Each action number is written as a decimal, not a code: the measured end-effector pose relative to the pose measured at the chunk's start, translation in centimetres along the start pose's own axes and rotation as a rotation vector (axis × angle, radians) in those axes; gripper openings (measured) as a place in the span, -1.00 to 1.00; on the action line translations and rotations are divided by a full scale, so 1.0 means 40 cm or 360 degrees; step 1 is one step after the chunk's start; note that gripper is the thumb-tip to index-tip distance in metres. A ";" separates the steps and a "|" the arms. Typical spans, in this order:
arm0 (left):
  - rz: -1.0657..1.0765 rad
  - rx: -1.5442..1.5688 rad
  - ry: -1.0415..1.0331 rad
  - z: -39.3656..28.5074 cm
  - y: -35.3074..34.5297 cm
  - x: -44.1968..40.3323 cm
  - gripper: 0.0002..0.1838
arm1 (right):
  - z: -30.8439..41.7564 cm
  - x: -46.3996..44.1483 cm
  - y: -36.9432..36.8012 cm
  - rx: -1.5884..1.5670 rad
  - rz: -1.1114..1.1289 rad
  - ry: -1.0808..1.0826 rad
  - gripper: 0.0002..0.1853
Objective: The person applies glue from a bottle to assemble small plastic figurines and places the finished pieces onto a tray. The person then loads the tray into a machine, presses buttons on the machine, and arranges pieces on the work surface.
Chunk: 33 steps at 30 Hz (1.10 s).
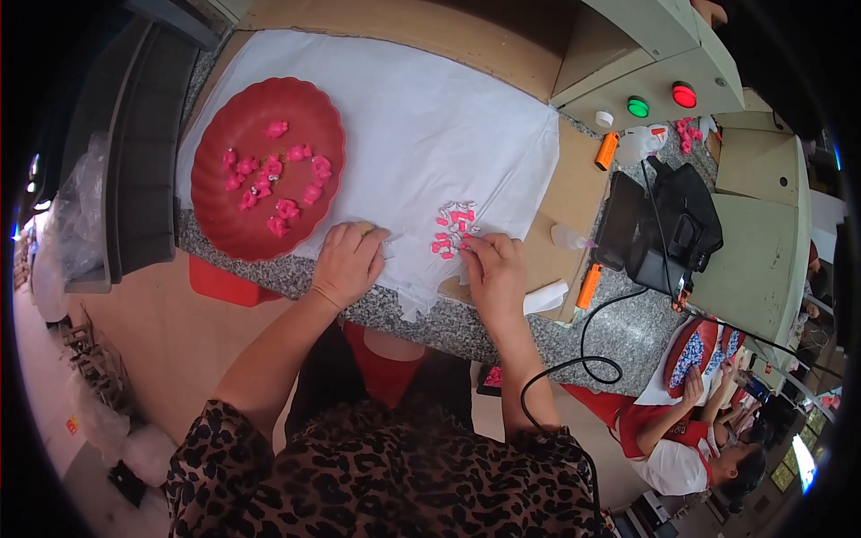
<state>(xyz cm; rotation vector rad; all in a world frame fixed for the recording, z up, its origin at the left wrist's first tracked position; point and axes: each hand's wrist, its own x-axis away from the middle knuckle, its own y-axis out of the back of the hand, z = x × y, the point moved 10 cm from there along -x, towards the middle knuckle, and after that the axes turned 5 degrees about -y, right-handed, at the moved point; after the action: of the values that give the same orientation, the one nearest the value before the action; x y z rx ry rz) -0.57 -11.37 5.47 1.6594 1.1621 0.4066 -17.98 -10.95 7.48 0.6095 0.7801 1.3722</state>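
My right hand (496, 269) is at the right edge of a small cluster of pink and white pieces (456, 217), its thumb and forefinger pinched together. Whatever sits between those fingertips is too small to name. To the left, my left hand (348, 264) rests near the front edge of the white sheet (404, 117) with its fingers curled in. Something yellowish and whitish shows at its fingertips, but I cannot make out what. Further left stands a red scalloped plate (305, 100) holding several bright pink small figures (272, 168).
On the right are a small bottle (565, 237), orange tubes (607, 151), a dark phone-like slab (619, 220) and a black device (686, 215) with a cable. A grey bin (148, 152) stands left. A co-worker (673, 448) sits at lower right.
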 end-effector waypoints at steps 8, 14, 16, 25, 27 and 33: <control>0.0017 0.0016 0.0015 0.007 -0.005 0.004 -0.70 | -0.005 -0.005 0.023 0.0167 0.0068 -0.0058 -0.86; 0.0003 -0.0027 0.0009 0.008 -0.002 0.003 -0.72 | -0.009 -0.035 0.015 0.0026 -0.0091 -0.0063 -0.85; 0.0023 -0.0035 0.0006 0.008 -0.005 0.003 -0.72 | -0.002 -0.043 -0.002 0.0063 -0.0063 -0.0035 -0.86; 0.0040 0.0019 0.0032 0.014 -0.011 0.009 -0.69 | -0.046 -0.038 0.001 0.0094 0.0090 -0.0155 -0.87; 0.0026 0.0019 0.0027 0.013 -0.006 0.006 -0.69 | -0.031 -0.060 0.009 0.0077 0.0038 -0.0133 -0.87; 0.0005 0.0016 0.0007 0.011 -0.004 0.007 -0.70 | 0.004 -0.115 -0.015 0.0167 0.0036 0.0019 -0.83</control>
<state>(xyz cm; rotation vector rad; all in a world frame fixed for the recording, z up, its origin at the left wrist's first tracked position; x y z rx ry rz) -0.18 -11.39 5.07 1.6699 1.1667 0.4074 -17.60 -15.57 7.72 0.6943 0.8613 1.3629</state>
